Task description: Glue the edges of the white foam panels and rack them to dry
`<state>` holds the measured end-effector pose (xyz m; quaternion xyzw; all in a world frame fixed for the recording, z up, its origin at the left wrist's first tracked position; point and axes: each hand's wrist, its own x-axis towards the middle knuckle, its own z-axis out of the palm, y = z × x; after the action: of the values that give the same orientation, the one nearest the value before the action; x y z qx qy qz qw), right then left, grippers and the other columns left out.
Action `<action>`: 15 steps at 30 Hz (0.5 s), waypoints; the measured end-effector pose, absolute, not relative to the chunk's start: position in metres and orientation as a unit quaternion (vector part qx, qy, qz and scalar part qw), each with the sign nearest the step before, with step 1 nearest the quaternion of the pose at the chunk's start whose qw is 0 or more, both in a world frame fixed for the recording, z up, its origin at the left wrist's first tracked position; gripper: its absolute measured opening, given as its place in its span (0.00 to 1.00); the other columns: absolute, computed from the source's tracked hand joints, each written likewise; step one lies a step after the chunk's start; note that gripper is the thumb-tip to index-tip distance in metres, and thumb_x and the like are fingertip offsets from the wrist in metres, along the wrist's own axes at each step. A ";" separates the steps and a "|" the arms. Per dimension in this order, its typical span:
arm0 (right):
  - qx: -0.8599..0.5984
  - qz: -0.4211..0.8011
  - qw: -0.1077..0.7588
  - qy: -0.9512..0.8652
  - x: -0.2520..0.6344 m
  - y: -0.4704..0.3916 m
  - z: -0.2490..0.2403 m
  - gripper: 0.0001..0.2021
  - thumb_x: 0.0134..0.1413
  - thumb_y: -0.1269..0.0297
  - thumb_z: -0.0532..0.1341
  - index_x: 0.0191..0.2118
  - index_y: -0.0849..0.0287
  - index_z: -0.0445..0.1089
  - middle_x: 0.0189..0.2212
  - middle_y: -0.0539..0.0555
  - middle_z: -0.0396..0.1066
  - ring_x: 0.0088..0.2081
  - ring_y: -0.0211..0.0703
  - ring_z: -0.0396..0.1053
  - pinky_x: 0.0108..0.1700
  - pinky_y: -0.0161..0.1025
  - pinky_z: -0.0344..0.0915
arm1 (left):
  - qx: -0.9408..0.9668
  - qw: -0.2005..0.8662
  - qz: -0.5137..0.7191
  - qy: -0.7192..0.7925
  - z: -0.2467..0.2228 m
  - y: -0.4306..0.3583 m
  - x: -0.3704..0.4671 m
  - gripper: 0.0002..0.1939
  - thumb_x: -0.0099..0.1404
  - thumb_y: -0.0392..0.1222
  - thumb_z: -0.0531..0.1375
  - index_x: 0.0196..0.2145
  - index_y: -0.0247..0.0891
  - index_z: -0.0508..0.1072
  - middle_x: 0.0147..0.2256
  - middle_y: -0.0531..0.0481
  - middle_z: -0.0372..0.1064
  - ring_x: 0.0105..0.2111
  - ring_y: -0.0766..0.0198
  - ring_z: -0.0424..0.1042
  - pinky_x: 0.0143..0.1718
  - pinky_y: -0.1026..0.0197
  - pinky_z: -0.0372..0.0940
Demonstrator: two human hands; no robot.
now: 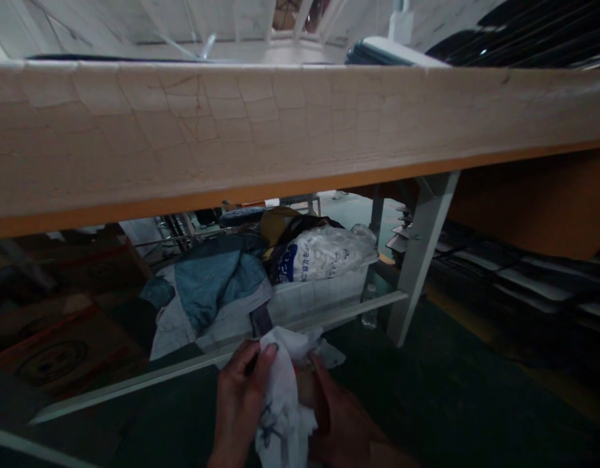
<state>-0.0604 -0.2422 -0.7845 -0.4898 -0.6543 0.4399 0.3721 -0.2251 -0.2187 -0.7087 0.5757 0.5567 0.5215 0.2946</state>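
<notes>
White crumpled material (pixel 285 396) is held between the left hand (pixel 238 403) and right hand (pixel 336 413); beyond, teal cloth (pixel 219 276) and a printed plastic bag (pixel 326 255) top a white bin (pixel 304 300).

Blue-green cloth (pixel 216 276) drapes the white bin (pixel 312 299); beside it, plastic bags (pixel 324 252).

Beneath the bench (pixel 300 123), a bin (pixel 314 302) is set on the floor (pixel 378 403), with a bag (pixel 329 253) laid on its right part and cloth (pixel 221 279) draped at left. A bottle (pixel 370 309) is placed right of the bin, boxes (pixel 60 344) far left.
</notes>
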 end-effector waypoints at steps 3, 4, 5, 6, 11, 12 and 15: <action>-0.426 0.519 0.383 -0.634 -0.048 -0.242 -0.764 0.66 0.28 0.61 0.75 0.68 0.57 0.30 0.67 0.65 0.46 0.65 0.60 0.49 0.63 0.56 0.48 | 0.508 0.345 0.541 0.575 -0.705 -0.209 -0.240 0.18 0.49 0.58 0.63 0.25 0.38 0.72 0.21 0.56 0.66 0.23 0.64 0.64 0.23 0.65 0.59; -0.382 0.548 0.401 -0.627 -0.042 -0.243 -0.758 0.68 0.25 0.57 0.76 0.68 0.57 0.31 0.68 0.65 0.41 0.66 0.59 0.47 0.64 0.55 0.48 | 0.487 0.353 0.550 0.579 -0.703 -0.206 -0.247 0.19 0.48 0.58 0.64 0.27 0.38 0.73 0.22 0.56 0.67 0.23 0.64 0.64 0.22 0.66 0.58; -0.354 0.556 0.429 -0.618 -0.036 -0.245 -0.753 0.68 0.23 0.54 0.77 0.68 0.56 0.35 0.68 0.64 0.41 0.66 0.59 0.46 0.64 0.54 0.48 | 0.470 0.352 0.561 0.583 -0.701 -0.204 -0.253 0.20 0.46 0.58 0.64 0.28 0.38 0.73 0.23 0.55 0.68 0.23 0.64 0.64 0.22 0.66 0.58; -0.349 0.541 0.463 -0.609 -0.032 -0.247 -0.748 0.62 0.25 0.51 0.76 0.67 0.54 0.42 0.67 0.63 0.45 0.65 0.59 0.48 0.63 0.54 0.49 | 0.455 0.343 0.574 0.587 -0.699 -0.202 -0.259 0.20 0.45 0.57 0.65 0.28 0.38 0.73 0.24 0.55 0.69 0.24 0.63 0.65 0.23 0.66 0.59; -0.374 0.269 0.570 -0.680 -0.033 -0.255 -0.715 0.09 0.59 0.59 0.59 0.44 0.51 0.73 0.44 0.54 0.75 0.48 0.48 0.70 0.50 0.44 0.65 | 0.479 0.257 0.595 0.592 -0.684 -0.205 -0.262 0.15 0.47 0.54 0.63 0.26 0.39 0.74 0.25 0.55 0.69 0.27 0.61 0.66 0.26 0.65 0.60; -0.350 0.244 0.562 -0.708 -0.038 -0.254 -0.707 0.09 0.61 0.62 0.57 0.43 0.52 0.73 0.42 0.54 0.75 0.45 0.46 0.71 0.47 0.41 0.66 | 0.497 0.246 0.590 0.586 -0.680 -0.207 -0.257 0.14 0.48 0.53 0.63 0.26 0.39 0.74 0.25 0.54 0.70 0.28 0.61 0.67 0.27 0.64 0.61; -0.329 0.223 0.526 -0.752 -0.052 -0.243 -0.692 0.12 0.62 0.64 0.54 0.43 0.58 0.74 0.41 0.57 0.76 0.44 0.47 0.72 0.47 0.41 0.66 | 0.541 0.228 0.574 0.571 -0.671 -0.212 -0.239 0.13 0.50 0.53 0.61 0.24 0.40 0.74 0.24 0.54 0.70 0.28 0.59 0.68 0.28 0.63 0.62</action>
<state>-0.0518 -0.2432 -0.6922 -0.3285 -0.7523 0.2226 0.5259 -0.2387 -0.2118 -0.6710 0.5408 0.5711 0.5739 0.2282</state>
